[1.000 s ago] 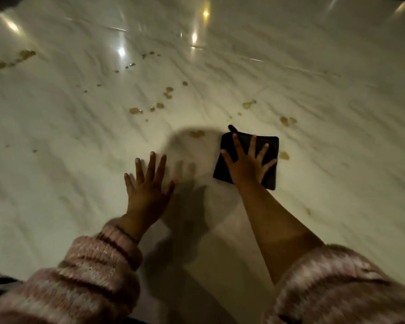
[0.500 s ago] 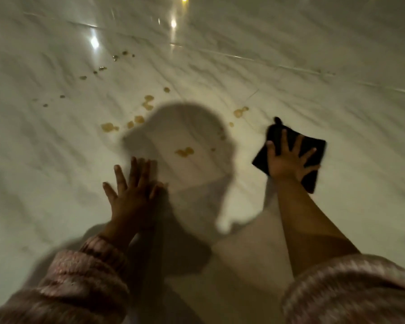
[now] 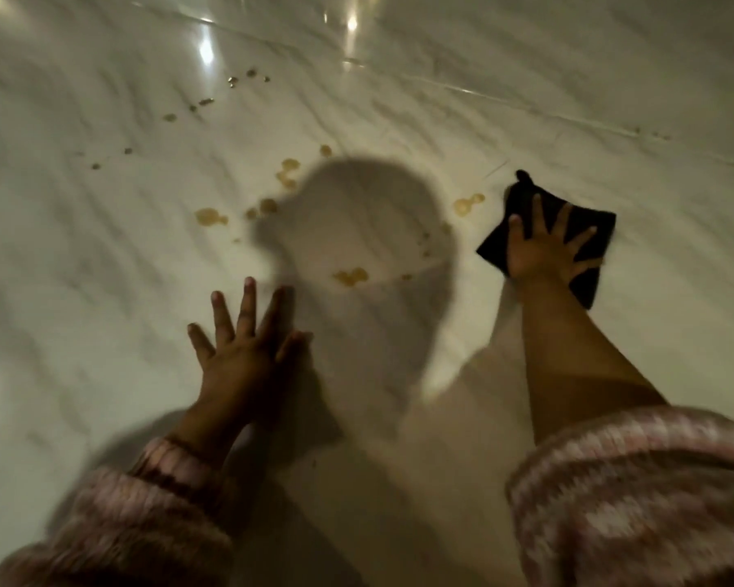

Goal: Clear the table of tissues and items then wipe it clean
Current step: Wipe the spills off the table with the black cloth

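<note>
Marble-look table (image 3: 102,269), glossy, lamp glare upper middle of the frame, whole shot slightly motion-blurred. No tissues or loose items in view, so my read is that clearing is done and we're in the wipe phase. Black cloth (image 3: 601,226) lies flat on the table, right of centre, folded to a rough square with one corner poking toward the upper left. Right hand (image 3: 543,252) sits on top of it palm down, fingers (image 3: 537,213) straight and spread wide: pressing, not gripping. Left hand (image 3: 238,358) is flat on bare table lower centre-left, fingers (image 3: 246,302) spread too and holding nothing; looks like a brace. Brown spots (image 3: 350,275) sit mid-frame inside the head shadow (image 3: 357,213), one more (image 3: 467,204) just beside the cloth's left corner, and others trail off toward small crumbs (image 3: 234,80) upper left. Can't tell if the spots are wet or dried. Handling guess: the cloth is light, soft and limp, so dragging it by an edge would bunch or unfold it. Best hold is what's there now, palm on the middle with fingers fanned to the corners. A polished top should let it slide easily. Risk is the hand skating off the cloth under light pressure, or spots smearing instead of lifting.
</note>
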`<act>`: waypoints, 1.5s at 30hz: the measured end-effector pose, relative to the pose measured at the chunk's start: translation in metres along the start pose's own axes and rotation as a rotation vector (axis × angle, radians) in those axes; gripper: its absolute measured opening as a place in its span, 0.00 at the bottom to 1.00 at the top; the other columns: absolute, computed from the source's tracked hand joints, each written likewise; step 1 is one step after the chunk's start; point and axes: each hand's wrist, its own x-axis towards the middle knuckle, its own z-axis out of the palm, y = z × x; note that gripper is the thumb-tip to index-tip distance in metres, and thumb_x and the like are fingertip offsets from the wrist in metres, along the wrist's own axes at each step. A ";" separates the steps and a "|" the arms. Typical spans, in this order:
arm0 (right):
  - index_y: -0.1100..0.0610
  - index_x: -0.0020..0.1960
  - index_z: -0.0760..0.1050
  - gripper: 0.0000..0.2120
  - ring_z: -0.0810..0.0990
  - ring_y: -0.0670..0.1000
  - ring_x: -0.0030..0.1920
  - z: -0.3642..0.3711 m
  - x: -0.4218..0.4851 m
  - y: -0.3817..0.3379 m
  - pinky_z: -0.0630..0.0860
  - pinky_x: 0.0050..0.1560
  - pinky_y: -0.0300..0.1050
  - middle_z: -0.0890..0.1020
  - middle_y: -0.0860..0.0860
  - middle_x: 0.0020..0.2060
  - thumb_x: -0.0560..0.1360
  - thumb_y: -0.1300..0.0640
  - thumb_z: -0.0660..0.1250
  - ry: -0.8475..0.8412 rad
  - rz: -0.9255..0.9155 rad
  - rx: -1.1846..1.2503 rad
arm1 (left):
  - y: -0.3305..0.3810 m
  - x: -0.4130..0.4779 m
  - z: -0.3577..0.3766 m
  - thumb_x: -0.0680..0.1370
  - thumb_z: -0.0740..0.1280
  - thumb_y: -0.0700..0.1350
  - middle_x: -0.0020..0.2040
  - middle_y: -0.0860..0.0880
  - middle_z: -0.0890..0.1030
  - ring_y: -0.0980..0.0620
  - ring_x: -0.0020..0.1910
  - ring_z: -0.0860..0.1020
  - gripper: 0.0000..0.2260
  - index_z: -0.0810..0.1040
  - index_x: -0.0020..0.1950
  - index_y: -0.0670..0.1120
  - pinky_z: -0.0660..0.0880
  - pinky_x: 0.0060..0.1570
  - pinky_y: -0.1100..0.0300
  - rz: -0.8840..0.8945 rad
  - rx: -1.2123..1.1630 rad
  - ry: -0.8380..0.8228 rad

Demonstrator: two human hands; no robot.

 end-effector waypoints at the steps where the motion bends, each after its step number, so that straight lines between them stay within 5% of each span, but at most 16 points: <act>1: 0.37 0.75 0.41 0.27 0.37 0.63 0.75 0.005 -0.003 -0.017 0.39 0.67 0.75 0.42 0.48 0.77 0.79 0.36 0.44 -0.005 -0.076 -0.005 | 0.001 0.000 0.000 0.76 0.44 0.66 0.73 0.55 0.29 0.45 0.72 0.30 0.28 0.35 0.73 0.66 0.32 0.67 0.39 -0.008 0.012 0.001; 7: 0.34 0.74 0.42 0.25 0.38 0.57 0.76 0.027 -0.078 -0.017 0.39 0.70 0.68 0.43 0.43 0.77 0.79 0.37 0.45 -0.020 -0.584 -0.186 | -0.002 0.000 0.003 0.76 0.41 0.65 0.75 0.52 0.33 0.42 0.73 0.32 0.29 0.32 0.72 0.61 0.41 0.69 0.35 0.001 0.066 0.039; 12: 0.37 0.75 0.45 0.27 0.42 0.58 0.76 0.004 -0.024 0.036 0.42 0.70 0.70 0.46 0.46 0.77 0.79 0.37 0.49 0.054 -0.247 -0.084 | -0.006 0.002 0.005 0.69 0.34 0.69 0.73 0.55 0.31 0.43 0.73 0.33 0.32 0.33 0.72 0.62 0.43 0.68 0.33 0.007 0.067 0.056; 16: 0.38 0.75 0.42 0.27 0.38 0.63 0.75 -0.008 0.040 -0.014 0.41 0.67 0.74 0.43 0.50 0.77 0.79 0.36 0.45 0.016 -0.088 -0.024 | -0.007 0.003 0.009 0.68 0.33 0.70 0.73 0.57 0.30 0.46 0.72 0.31 0.32 0.33 0.71 0.65 0.42 0.68 0.34 -0.007 0.060 0.075; 21: 0.37 0.75 0.47 0.25 0.40 0.62 0.76 0.023 -0.014 -0.081 0.40 0.68 0.72 0.46 0.48 0.77 0.80 0.39 0.48 -0.020 -0.586 -0.059 | -0.007 0.004 0.008 0.68 0.33 0.70 0.73 0.58 0.31 0.48 0.71 0.31 0.32 0.33 0.71 0.66 0.42 0.69 0.35 -0.020 0.072 0.086; 25: 0.34 0.73 0.49 0.26 0.45 0.57 0.76 0.029 -0.054 -0.033 0.44 0.70 0.68 0.50 0.44 0.77 0.76 0.33 0.44 -0.018 -0.917 -0.178 | -0.006 0.002 0.008 0.68 0.33 0.70 0.74 0.57 0.33 0.48 0.71 0.32 0.32 0.34 0.72 0.65 0.43 0.69 0.35 -0.025 0.062 0.097; 28: 0.35 0.73 0.51 0.28 0.48 0.57 0.76 0.011 -0.013 -0.006 0.48 0.70 0.67 0.53 0.45 0.77 0.74 0.33 0.42 0.044 -0.733 -0.187 | -0.006 0.002 0.009 0.68 0.34 0.71 0.74 0.58 0.34 0.46 0.74 0.35 0.33 0.35 0.72 0.65 0.43 0.69 0.35 -0.038 0.057 0.108; 32: 0.36 0.75 0.44 0.25 0.39 0.60 0.76 0.008 0.011 -0.043 0.40 0.69 0.72 0.43 0.48 0.77 0.79 0.37 0.46 -0.042 -0.441 -0.106 | -0.008 0.000 0.007 0.68 0.36 0.71 0.75 0.58 0.36 0.50 0.74 0.36 0.33 0.36 0.72 0.66 0.42 0.70 0.38 -0.034 -0.017 0.106; 36: 0.36 0.74 0.44 0.25 0.39 0.62 0.75 0.037 -0.061 -0.078 0.40 0.68 0.72 0.44 0.48 0.77 0.79 0.38 0.47 -0.074 -0.769 -0.136 | -0.013 -0.026 0.005 0.74 0.43 0.71 0.76 0.58 0.39 0.55 0.74 0.37 0.30 0.39 0.74 0.66 0.40 0.71 0.42 -0.097 -0.164 0.136; 41: 0.32 0.70 0.43 0.26 0.37 0.56 0.75 0.054 -0.153 -0.024 0.36 0.69 0.66 0.43 0.41 0.74 0.73 0.33 0.38 -0.181 -1.372 -0.246 | -0.034 -0.076 0.013 0.73 0.44 0.68 0.75 0.59 0.36 0.55 0.73 0.36 0.30 0.38 0.73 0.66 0.38 0.70 0.41 -0.183 -0.177 0.148; 45: 0.36 0.73 0.48 0.28 0.44 0.55 0.77 0.033 -0.092 -0.019 0.42 0.71 0.66 0.49 0.44 0.77 0.74 0.33 0.40 -0.123 -1.075 -0.185 | -0.048 -0.115 0.019 0.76 0.45 0.66 0.74 0.58 0.32 0.53 0.72 0.33 0.28 0.35 0.72 0.66 0.37 0.70 0.41 -0.249 -0.138 0.086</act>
